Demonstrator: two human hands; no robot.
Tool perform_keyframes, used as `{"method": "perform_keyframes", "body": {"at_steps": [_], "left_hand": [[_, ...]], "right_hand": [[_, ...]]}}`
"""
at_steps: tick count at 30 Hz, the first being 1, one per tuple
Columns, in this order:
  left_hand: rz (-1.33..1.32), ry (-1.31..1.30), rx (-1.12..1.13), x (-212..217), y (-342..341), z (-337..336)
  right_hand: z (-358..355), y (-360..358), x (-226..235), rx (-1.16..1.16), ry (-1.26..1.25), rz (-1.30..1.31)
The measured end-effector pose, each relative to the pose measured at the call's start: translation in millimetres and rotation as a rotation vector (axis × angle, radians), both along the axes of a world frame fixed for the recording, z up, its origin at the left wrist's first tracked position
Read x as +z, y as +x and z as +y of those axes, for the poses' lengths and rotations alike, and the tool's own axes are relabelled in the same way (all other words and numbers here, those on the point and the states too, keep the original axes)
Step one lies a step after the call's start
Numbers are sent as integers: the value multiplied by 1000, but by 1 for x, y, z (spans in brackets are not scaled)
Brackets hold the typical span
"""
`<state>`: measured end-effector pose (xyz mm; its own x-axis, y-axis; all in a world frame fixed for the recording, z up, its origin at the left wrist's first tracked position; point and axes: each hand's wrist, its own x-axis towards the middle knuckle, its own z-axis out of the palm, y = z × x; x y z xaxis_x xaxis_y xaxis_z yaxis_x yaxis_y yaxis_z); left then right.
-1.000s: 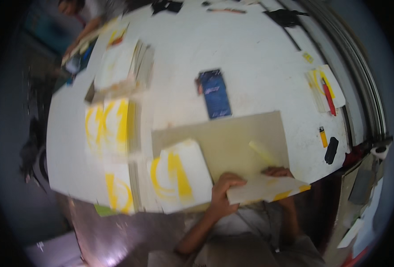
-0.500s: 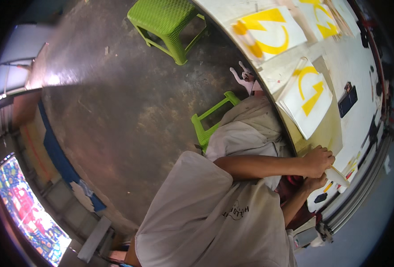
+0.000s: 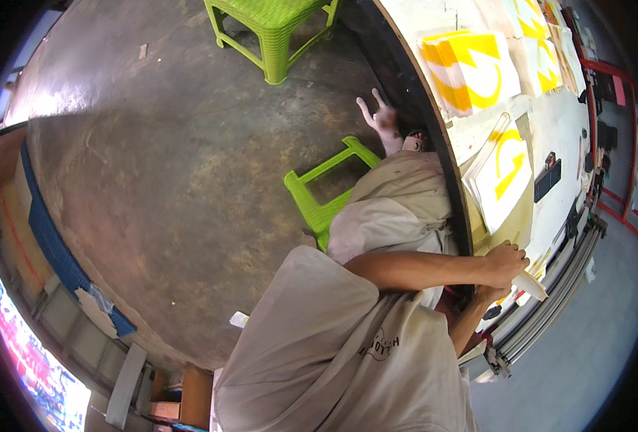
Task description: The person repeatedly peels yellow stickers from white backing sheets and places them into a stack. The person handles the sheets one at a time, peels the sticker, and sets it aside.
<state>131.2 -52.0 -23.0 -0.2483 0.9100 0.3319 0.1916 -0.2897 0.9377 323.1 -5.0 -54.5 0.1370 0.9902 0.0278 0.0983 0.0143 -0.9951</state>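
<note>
Head view, tilted: floor [image 3: 168, 180] fills the left, white table [image 3: 565, 126] runs down the right, wearer's beige shirt [image 3: 319, 338] below. Both forearms reach toward the table's near end. Left hand [image 3: 504, 263]: fingers curled, clasping a pale flat piece [image 3: 531, 286] that juts out beyond the knuckles, toward the metal rails [image 3: 562, 277] along the table's far side. Right hand [image 3: 493, 294]: tucked just under the left, touching or nearly so; its fingers are largely hidden, so cannot tell whether it grips the piece too. Piece is held at the table's end, past the tan board [image 3: 522, 227]. On that board, a fanned stack of white sheets [image 3: 502, 176] with yellow print lies near the left hand, apart from it. Dark phone [image 3: 548, 180] beside the board, on the rail side. Higher up, a yellow-printed stack [image 3: 473, 68] spreads at the table's edge, with more printed sheets [image 3: 540, 63] adjoining. On the floor, two green stools: one low [image 3: 319, 201] by the wearer's legs, one larger [image 3: 274, 39] at the top.
</note>
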Motion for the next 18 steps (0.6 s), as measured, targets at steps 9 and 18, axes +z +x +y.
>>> {"method": "perform_keyframes", "body": {"at_steps": [9,18], "left_hand": [[-199,166,-3,-32,6,5],[-42,178,-217,-24,-16,19]], "right_hand": [[-19,7,-27,-27,73,-10],[-24,-22,-23,-178,112,46]]}}
